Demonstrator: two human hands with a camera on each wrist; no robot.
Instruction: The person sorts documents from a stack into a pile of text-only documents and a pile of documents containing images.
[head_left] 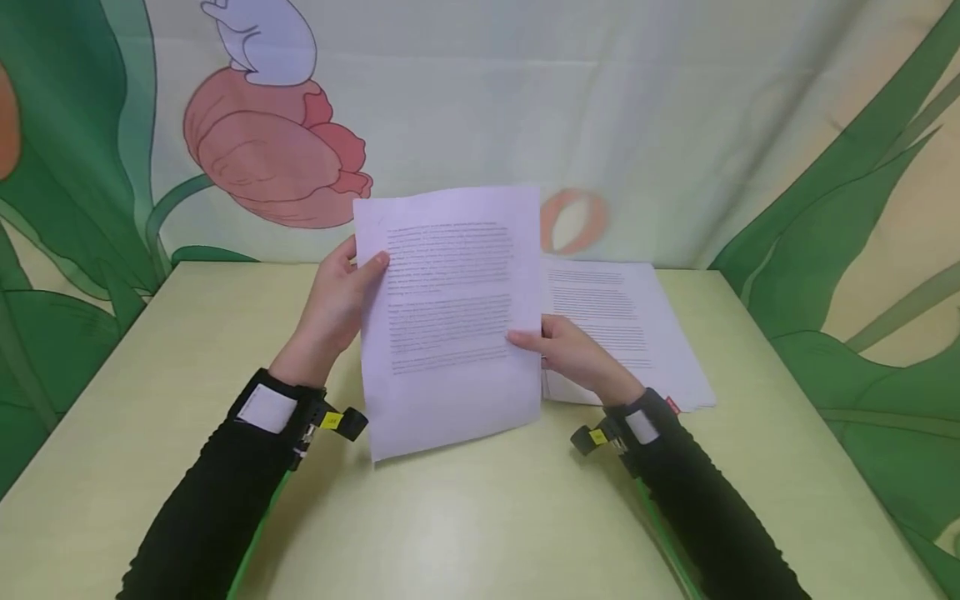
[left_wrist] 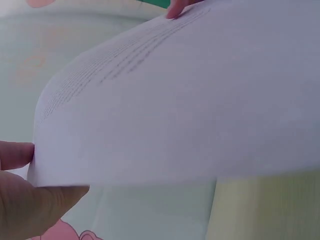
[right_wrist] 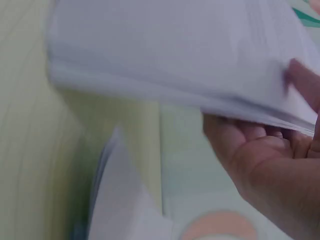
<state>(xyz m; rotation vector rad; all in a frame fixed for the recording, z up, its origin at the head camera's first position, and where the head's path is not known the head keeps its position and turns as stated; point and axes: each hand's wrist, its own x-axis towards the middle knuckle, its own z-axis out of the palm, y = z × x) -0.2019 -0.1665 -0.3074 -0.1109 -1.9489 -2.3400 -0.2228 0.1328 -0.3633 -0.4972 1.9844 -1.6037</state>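
Note:
A printed sheaf of paper (head_left: 450,408) is held upright above the table, its text side facing the head camera. My left hand (head_left: 337,300) pinches its left edge, thumb in front and fingers behind. Lower on the opposite edge, my right hand (head_left: 577,354) grips it with the thumb over the front. In the right wrist view, the lower edge of the sheaf (right_wrist: 150,82) shows layered sheets, and the fingers of the right hand (right_wrist: 270,160) lie beneath it. The left wrist view shows the left thumb and a finger at a corner of the paper (left_wrist: 165,125).
A second stack of printed paper (head_left: 600,325) lies on the table behind the right hand, with a small red tag (head_left: 672,405) at its near edge. The pale wooden table (head_left: 480,533) meets a patterned curtain (head_left: 637,100) at the back. Cameras are strapped to both wrists.

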